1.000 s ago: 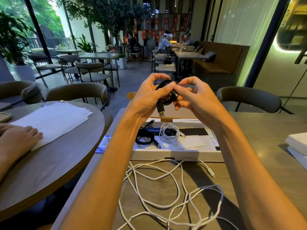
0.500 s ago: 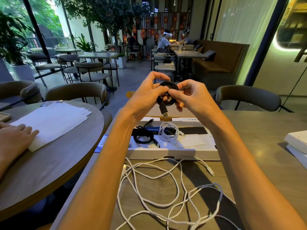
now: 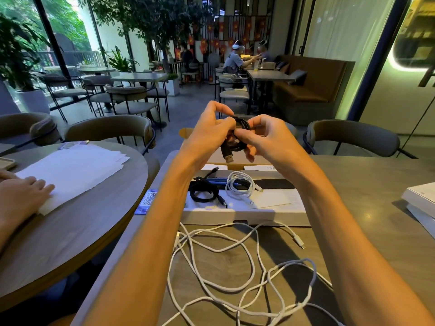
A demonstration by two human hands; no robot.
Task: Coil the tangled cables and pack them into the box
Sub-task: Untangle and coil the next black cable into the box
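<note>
A small coil of black cable [image 3: 240, 135] is held up above the box, its USB plug [image 3: 227, 156] hanging down. My left hand [image 3: 210, 137] grips the coil's left side. My right hand [image 3: 266, 137] pinches its right side with thumb and forefinger. Below lies an open white box [image 3: 244, 216]. Inside it are a coiled black cable [image 3: 204, 192] and a coiled white cable [image 3: 240, 187]. In front of the box, a tangle of white cables [image 3: 237, 267] sprawls over the table.
Another person's hand [image 3: 21, 198] rests on white papers [image 3: 70, 170] on the round table at left. A blue QR card [image 3: 147, 201] lies beside the box. White boxes [image 3: 421, 201] are stacked at the right edge. Chairs stand behind the table.
Both hands have stayed above the box with the black coil. The fingers have shifted around it, my right thumb and forefinger now pinching the coil's right side. The plug still hangs down.
</note>
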